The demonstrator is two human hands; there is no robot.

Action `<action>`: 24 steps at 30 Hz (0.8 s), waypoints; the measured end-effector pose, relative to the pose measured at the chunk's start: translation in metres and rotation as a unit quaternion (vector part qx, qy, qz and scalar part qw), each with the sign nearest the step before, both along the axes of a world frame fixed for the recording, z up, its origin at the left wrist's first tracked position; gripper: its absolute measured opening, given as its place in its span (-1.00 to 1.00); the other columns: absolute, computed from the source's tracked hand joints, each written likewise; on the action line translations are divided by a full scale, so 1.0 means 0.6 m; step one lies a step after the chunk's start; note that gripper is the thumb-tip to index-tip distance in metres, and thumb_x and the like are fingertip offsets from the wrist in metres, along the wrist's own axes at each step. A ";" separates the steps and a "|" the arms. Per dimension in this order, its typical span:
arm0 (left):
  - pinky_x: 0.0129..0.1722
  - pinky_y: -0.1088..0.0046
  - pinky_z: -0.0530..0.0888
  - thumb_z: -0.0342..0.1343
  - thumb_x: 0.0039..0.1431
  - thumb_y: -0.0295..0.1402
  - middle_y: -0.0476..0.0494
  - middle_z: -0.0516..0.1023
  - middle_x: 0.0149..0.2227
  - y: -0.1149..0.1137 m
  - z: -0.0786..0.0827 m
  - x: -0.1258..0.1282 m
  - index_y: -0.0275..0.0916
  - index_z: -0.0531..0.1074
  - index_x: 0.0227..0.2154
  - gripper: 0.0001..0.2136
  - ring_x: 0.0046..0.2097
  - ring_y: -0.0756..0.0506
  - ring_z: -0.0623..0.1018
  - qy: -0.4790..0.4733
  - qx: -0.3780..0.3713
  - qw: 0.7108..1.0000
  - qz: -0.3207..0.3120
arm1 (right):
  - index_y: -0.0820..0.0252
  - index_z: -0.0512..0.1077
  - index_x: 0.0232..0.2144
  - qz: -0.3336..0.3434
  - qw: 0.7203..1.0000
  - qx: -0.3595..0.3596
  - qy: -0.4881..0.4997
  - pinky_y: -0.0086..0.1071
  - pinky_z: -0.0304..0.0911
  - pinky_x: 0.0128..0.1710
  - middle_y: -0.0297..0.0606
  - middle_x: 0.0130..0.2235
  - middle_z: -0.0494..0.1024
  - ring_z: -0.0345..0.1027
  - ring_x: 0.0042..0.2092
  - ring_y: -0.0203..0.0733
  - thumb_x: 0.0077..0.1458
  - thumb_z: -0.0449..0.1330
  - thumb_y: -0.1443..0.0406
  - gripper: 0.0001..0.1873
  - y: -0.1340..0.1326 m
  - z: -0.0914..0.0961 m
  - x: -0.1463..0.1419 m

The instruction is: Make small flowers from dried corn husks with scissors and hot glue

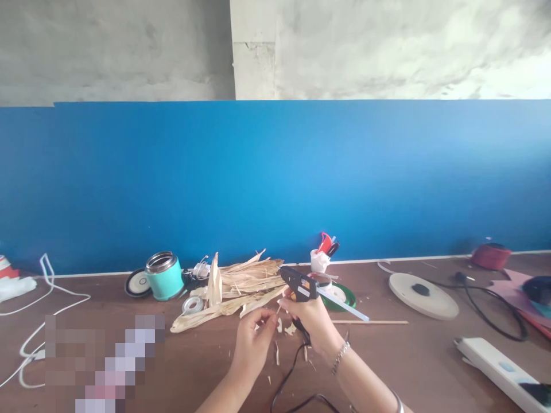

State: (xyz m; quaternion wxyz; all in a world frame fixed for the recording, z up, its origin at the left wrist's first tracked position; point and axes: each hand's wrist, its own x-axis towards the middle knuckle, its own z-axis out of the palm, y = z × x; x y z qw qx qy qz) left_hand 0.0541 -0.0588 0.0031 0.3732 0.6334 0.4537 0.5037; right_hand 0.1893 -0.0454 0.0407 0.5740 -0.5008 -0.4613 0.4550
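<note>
My right hand (316,324) is wrapped round a black glue gun (300,283), held above the table. A long translucent glue stick (346,304) juts from its back end toward the right. Close by on the left, my left hand (255,338) is closed in a pinch on a thin pale sliver (278,310), mostly hidden by the fingers. Just behind both hands lies a pile of dry corn husks (252,277). Small husk scraps (278,353) are scattered on the table below the glue gun, whose black cord (286,373) runs toward me.
A turquoise food jar (164,277) and a roll of tape (192,304) stand left of the husks. Behind the glue gun are a white cup (319,261) and green tape (349,295). A wooden stick (379,322), a round disc (424,298) and a power strip (501,367) lie right.
</note>
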 end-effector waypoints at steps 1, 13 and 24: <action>-0.35 0.47 0.35 0.05 0.09 -0.20 -0.08 0.53 -0.50 0.001 -0.001 0.000 -0.25 0.49 -0.51 -0.75 -0.41 -0.08 0.45 -0.010 -0.007 1.000 -0.001 | 0.21 0.30 -0.52 0.004 1.000 -0.001 -0.005 -0.48 0.04 -0.60 -0.50 -0.63 0.24 0.03 -0.61 -0.42 -0.28 0.22 0.36 -0.82 0.001 -0.001 0.002; -0.42 0.49 0.39 0.18 -0.07 -0.12 -0.04 0.48 -0.55 0.034 0.003 -0.023 -0.28 0.47 -0.50 -0.72 -0.43 -0.07 0.48 -0.190 -0.116 0.972 0.079 | 0.20 0.29 -0.57 0.015 0.951 0.137 -0.277 -0.48 0.09 -0.51 -0.38 -0.57 0.35 0.18 -0.51 -0.31 -0.06 0.13 0.28 -0.87 0.008 -0.047 0.012; -0.41 0.50 0.41 0.19 -0.06 -0.15 -0.08 0.51 -0.49 0.034 0.006 -0.025 -0.29 0.50 -0.45 -0.73 -0.38 -0.09 0.49 -0.190 -0.103 0.974 0.067 | 0.19 0.34 -0.52 0.058 0.925 0.162 -0.340 -0.48 0.14 -0.44 -0.34 -0.51 0.44 0.27 -0.45 -0.28 -0.05 0.10 0.37 -0.95 0.003 -0.038 0.010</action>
